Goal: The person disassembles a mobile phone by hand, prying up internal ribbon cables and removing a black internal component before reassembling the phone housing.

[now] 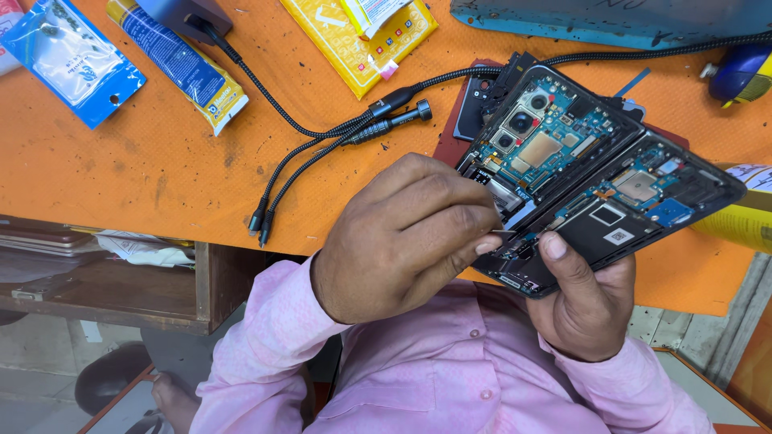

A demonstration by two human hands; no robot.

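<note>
The left hand [402, 233] is held knuckles up, its fingers curled and pinched shut on a thin metal tool [503, 233]. The right hand [583, 309] is cupped palm up beneath an opened phone [595, 169], the thumb pressed on its lower edge. Both forearms are sleeved in pink.

Opened foldable phone [591, 173], back removed, circuit boards exposed, tilted above orange table edge.
</note>
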